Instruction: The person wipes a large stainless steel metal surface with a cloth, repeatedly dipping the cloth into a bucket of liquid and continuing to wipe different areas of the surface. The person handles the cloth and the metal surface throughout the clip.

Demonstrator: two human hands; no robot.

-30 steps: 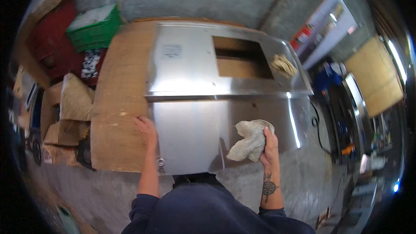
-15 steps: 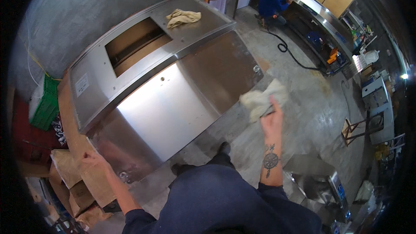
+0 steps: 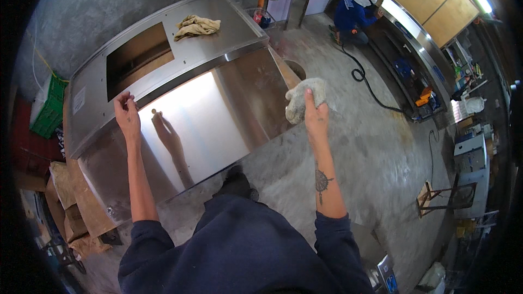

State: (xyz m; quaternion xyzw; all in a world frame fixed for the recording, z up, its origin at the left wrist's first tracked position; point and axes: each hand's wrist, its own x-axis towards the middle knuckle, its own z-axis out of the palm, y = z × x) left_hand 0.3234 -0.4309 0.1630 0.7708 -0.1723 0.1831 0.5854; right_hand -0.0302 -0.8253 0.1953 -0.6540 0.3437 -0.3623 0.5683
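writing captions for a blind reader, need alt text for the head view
Seen from above, a person leans over a large stainless steel cabinet: the left hand rests on its sloped front panel and the right hand holds a pale rag past its right edge. A second rag lies on top beside a rectangular opening.

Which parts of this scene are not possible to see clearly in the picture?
- Head view: the palm of the right hand is hidden behind the cloth it holds.
- What the left hand pinches over the steel cabinet is too small to tell.
- The inside of the cabinet's opening is dark.
- The far person is too small and bent over.
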